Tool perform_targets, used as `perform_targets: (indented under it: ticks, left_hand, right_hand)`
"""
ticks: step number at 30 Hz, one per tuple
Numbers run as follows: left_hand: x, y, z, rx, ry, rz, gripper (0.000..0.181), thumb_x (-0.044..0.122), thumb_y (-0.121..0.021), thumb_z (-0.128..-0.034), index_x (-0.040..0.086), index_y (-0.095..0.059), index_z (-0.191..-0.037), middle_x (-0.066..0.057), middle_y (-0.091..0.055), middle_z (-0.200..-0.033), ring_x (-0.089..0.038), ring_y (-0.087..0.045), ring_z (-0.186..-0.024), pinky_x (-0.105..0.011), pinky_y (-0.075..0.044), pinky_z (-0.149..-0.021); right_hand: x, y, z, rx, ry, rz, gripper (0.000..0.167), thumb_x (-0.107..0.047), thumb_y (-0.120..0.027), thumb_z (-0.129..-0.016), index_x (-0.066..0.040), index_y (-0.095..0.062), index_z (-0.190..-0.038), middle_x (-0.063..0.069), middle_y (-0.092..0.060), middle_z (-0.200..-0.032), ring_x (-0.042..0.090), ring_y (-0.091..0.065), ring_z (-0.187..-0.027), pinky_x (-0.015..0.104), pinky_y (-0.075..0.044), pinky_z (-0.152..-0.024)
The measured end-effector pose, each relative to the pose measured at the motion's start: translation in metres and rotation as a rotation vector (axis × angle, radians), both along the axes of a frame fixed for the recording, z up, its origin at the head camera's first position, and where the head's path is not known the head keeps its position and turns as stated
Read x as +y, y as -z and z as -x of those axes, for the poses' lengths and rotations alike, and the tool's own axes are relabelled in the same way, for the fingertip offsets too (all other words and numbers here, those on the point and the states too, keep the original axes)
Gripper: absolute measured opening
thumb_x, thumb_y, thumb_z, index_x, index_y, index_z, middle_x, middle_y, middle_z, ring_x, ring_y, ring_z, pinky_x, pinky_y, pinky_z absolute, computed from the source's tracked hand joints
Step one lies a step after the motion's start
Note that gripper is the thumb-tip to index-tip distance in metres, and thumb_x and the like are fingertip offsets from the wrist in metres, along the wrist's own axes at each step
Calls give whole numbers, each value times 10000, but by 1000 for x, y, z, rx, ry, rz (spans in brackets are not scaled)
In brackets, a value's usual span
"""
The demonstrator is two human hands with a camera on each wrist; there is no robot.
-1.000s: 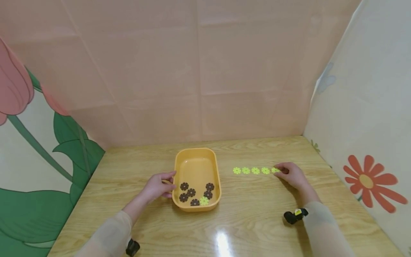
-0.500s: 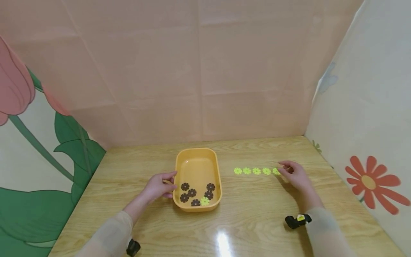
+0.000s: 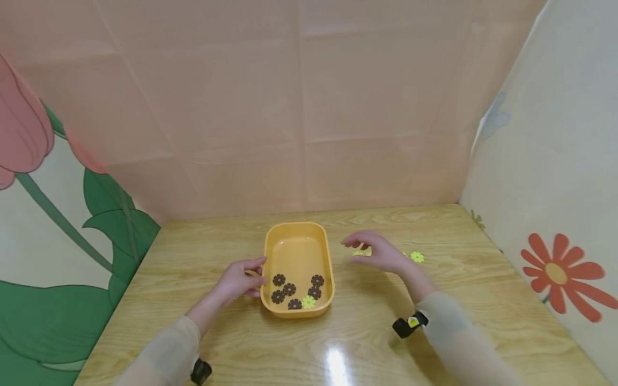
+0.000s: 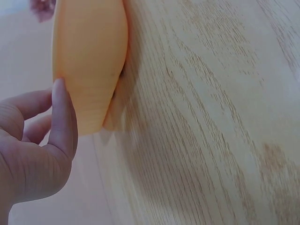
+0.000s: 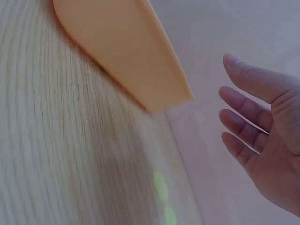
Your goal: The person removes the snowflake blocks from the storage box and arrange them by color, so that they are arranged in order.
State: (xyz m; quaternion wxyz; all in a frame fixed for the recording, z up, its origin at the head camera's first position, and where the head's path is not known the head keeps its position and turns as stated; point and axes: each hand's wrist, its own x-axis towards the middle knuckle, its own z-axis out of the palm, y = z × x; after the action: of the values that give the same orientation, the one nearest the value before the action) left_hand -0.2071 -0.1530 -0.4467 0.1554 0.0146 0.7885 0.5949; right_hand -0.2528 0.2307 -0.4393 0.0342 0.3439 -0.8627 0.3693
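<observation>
A yellow-orange plastic tray (image 3: 296,236) sits at mid-table. Several dark brown flower-shaped pieces (image 3: 278,280) and one yellow-green flower-shaped piece (image 3: 308,302) lie in its near half. My left hand (image 3: 236,280) touches the tray's left side with its fingertips; in the left wrist view, the thumb (image 4: 61,112) meets the wall near the rim. To the right of the tray, my right hand (image 3: 379,252) hovers over the left part of a row of yellow-green flower-shaped pieces (image 3: 417,257), partly hiding it. Its fingers are spread and hold nothing, as the right wrist view confirms.
The wooden table (image 3: 376,348) carries a bright light reflection near its front. A plain pink sheet (image 3: 232,107) stands behind, with flower-printed panels (image 3: 536,171) at both sides. Each wrist wears a black camera mount (image 3: 410,324).
My right hand has let go of the row's rightmost yellow-green piece and moved left toward the tray, over the row. My left hand and the tray have stayed put.
</observation>
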Motion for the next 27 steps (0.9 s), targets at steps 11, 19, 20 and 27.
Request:
perform_targets:
  ticks: [11, 19, 20, 27]
  left_hand:
    - [-1, 1, 0, 9, 3, -12, 609, -86, -701, -843, 0, -507, -1414, -190, -553, -1098, -234, -609, -745, -380, -649, -647]
    - [-1, 0, 1, 7, 12, -12, 618, -78, -703, -847, 1, -495, -1423, -190, -546, -1111, -236, -610, -756, -381, -649, -650]
    - [-1, 0, 1, 9, 12, -11, 617, -77, -704, -847, 0, -495, -1423, -192, -545, -1114, -237, -610, -756, -385, -650, -649]
    - [0, -1, 0, 5, 20, -11, 619, -75, -704, -849, -1, -491, -1426, -203, -542, -1125, -236, -613, -753, -397, -650, -655]
  right_hand:
    - [-79, -15, -2, 34, -308, -137, 383, -203, -817, -825, -124, -695, -1179, -36, -664, -1180, 153, -582, -1087, 375, -508, -977]
    - [-104, -4, -7, -15, -440, -301, 432, -159, -821, -818, -103, -679, -1222, -48, -660, -1190, 109, -555, -1113, 323, -461, -1021]
    - [-106, -3, -8, -18, -454, -327, 447, -160, -823, -815, -103, -675, -1233, -44, -664, -1182, 106, -551, -1111, 321, -455, -1025]
    - [-116, 3, -6, -16, -470, -475, 509, -167, -844, -784, -187, -674, -1263, -65, -668, -1104, 96, -544, -1063, 275, -457, -998]
